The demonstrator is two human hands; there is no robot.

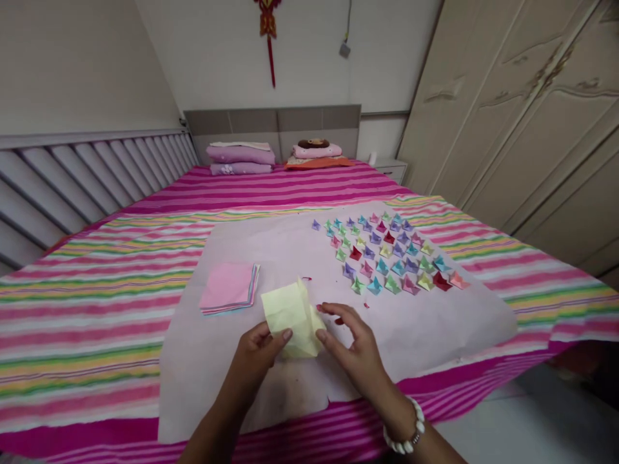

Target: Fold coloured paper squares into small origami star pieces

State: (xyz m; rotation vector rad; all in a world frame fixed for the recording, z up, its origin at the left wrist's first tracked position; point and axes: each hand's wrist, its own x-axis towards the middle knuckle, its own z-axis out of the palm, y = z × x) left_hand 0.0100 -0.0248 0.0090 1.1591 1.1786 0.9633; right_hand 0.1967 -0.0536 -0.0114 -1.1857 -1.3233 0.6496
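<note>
A pale yellow sheet of paper (287, 316), partly folded along its right side, is held up above the large white sheet. My left hand (261, 345) pinches its lower left, with the thumb on top and the other fingers behind it. At the right edge, my right hand (355, 338) has its thumb against the folded flap; its index finger is raised near the flap's edge. To the left lies a stack of coloured square papers (227, 285), pink on top. Rows of small folded paper boats (382, 265) in many colours stand to the right, beyond my right hand.
The large white sheet (271, 248) lies over a striped bedspread (87, 309). Folded bedding (240, 158) is piled by the headboard (319, 122). A slatted rail (97, 171) runs along the left, and a cream wardrobe (503, 109) stands at the right.
</note>
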